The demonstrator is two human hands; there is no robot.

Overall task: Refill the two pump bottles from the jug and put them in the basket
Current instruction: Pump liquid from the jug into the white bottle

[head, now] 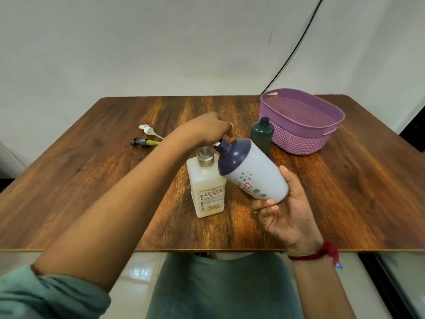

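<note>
white bottle, dark blue top, held off the table in the right hand. fingers and thumb wrapped round its base end. bottle tilted, open neck pointing up-left, touching or just at the white spout of the jug's pump.

left hand reaches across and lies on top of that pump, fingers bent down over it; gripping or only pressing, cannot tell.

jug upright on the wooden table, pale liquid inside, label facing the camera, just left of the tilted bottle.

green bottle upright behind, uncapped, just beside the purple basket at far right.

far left of centre: white pump head and dark pump head lie on their sides, near each other.

red thread on right wrist.
</note>
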